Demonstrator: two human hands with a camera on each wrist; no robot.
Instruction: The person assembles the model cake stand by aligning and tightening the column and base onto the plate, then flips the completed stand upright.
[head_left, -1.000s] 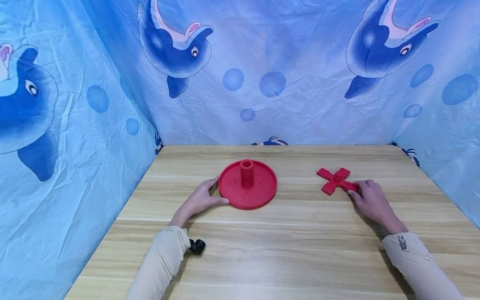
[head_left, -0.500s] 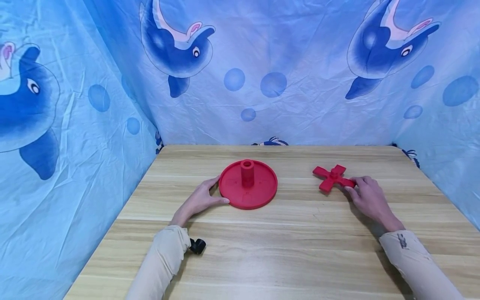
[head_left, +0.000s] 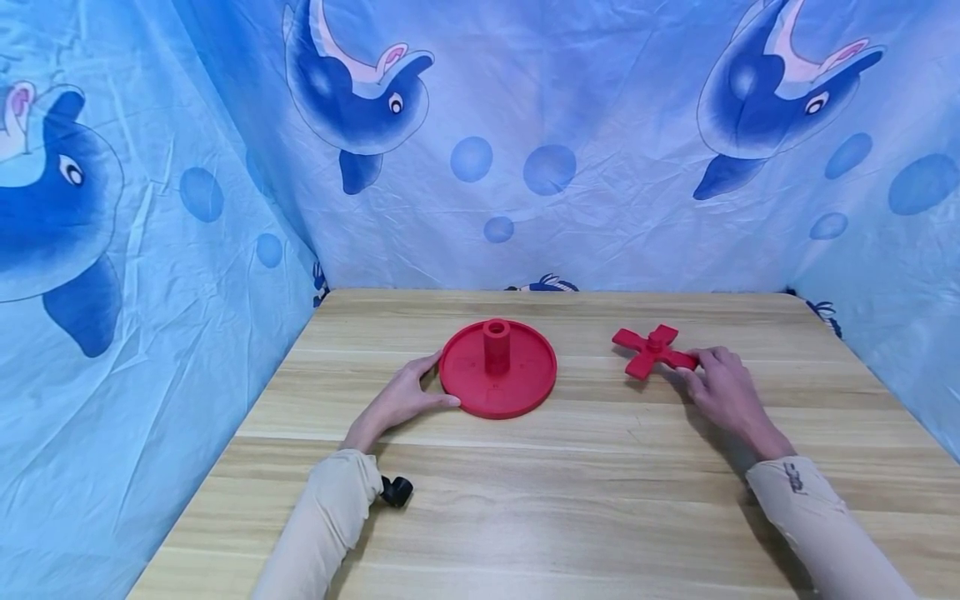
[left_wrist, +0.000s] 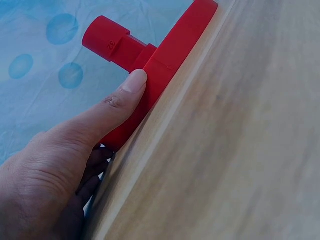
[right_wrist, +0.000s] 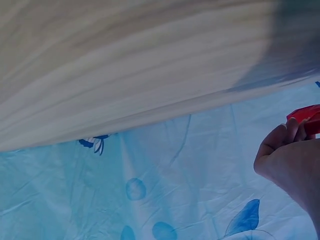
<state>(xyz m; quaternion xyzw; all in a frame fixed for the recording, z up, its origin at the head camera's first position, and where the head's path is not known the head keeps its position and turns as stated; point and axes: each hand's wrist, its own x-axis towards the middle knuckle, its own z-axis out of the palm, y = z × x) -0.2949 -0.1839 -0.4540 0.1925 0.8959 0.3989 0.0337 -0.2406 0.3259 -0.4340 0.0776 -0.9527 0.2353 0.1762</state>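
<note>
On the table lies a round red tray-like base (head_left: 468, 379) with a raised rim; a hollow red post (head_left: 497, 350) stands upright at its middle. My left hand (head_left: 405, 396) holds the base by its left edge, thumb at the front and fingers farther round. In the left wrist view the thumb (left_wrist: 134, 82) presses against the rim. To the right, my right hand (head_left: 723, 387) pinches one arm of a red cross-shaped piece (head_left: 655, 345), which has a short round stub on top and is raised off the table. The right wrist view catches only a bit of this red piece (right_wrist: 305, 115).
The wooden table (head_left: 525, 517) runs to a back edge where a blue dolphin-printed cloth (head_left: 600, 225) hangs. The same cloth covers the left and right sides. A small black device (head_left: 397, 492) sits by the left cuff.
My right hand has lifted the red cross piece and carried it leftward and slightly away. The left hand and the round base keep their places.
</note>
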